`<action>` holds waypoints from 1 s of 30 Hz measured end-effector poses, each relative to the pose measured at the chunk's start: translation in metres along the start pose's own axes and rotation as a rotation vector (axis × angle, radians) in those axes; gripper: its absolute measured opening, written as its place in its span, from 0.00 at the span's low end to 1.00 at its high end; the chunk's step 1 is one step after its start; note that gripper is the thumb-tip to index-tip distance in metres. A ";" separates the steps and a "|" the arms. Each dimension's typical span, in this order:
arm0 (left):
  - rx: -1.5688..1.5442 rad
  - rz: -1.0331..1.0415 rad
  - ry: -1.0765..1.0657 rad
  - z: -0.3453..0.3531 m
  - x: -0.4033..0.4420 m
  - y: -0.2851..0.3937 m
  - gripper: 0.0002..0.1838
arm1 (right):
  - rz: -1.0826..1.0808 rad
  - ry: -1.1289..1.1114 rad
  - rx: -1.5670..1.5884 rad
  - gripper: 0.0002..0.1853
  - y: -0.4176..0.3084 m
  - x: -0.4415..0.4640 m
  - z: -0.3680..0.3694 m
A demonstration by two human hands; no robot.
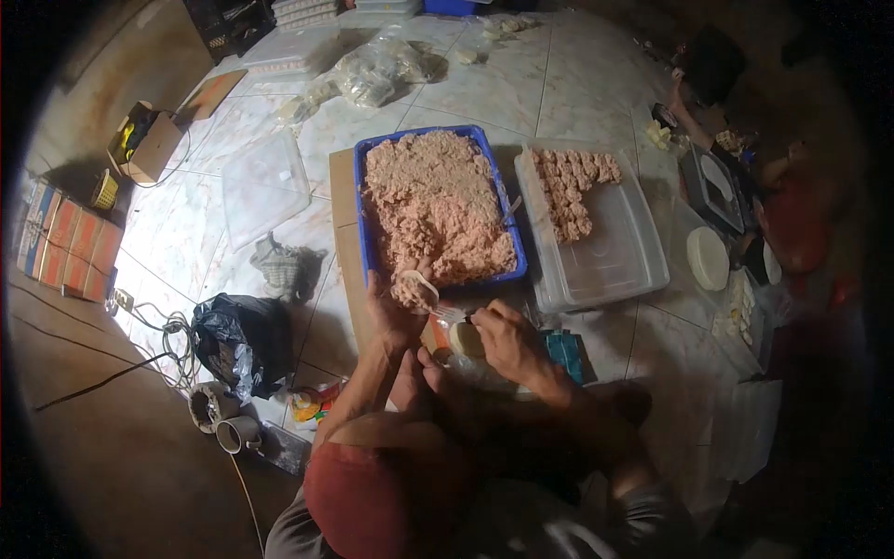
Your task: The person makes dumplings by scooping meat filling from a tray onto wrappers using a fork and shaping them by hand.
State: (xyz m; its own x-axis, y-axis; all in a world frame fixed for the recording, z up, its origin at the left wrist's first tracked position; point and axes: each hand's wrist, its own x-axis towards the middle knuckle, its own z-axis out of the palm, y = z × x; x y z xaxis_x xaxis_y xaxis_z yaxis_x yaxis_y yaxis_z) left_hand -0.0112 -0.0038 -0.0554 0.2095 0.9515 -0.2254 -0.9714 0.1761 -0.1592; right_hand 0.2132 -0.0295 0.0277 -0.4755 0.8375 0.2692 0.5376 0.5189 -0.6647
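Note:
My left hand (395, 317) cups a pale dumpling wrapper with a lump of minced meat filling (411, 291), just off the near edge of the blue tray (521, 252). Pinched in my right hand (510, 341) is a fork (451, 315), its tines close beside the filled wrapper. Minced meat (438, 200) heaps the tray, scooped lower at the near side. On the right, a clear plastic container (615, 279) holds rows of shaped dumplings (566, 182) along its far and left sides. A pale round stack (467, 340), perhaps wrappers, lies below my right hand.
A black plastic bag (240, 340), coiled cables and a mug (238, 435) are at the left. A crumpled grey cloth (281, 265) and a clear lid (265, 186) lie on the tiles. Another person's arm (691, 116) reaches in at the far right.

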 end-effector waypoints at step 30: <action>0.653 0.012 0.101 0.026 -0.022 0.013 0.45 | -0.044 -0.108 -0.422 0.04 0.035 0.072 -0.049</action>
State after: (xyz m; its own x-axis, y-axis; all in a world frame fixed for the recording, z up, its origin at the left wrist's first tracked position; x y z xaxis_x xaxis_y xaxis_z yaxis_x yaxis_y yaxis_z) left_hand -0.0317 -0.0156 -0.0275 0.1767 0.9316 -0.3176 -0.8352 0.3127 0.4525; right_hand 0.2318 0.0574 0.0575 -0.5623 0.8021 0.2009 0.7422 0.5967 -0.3051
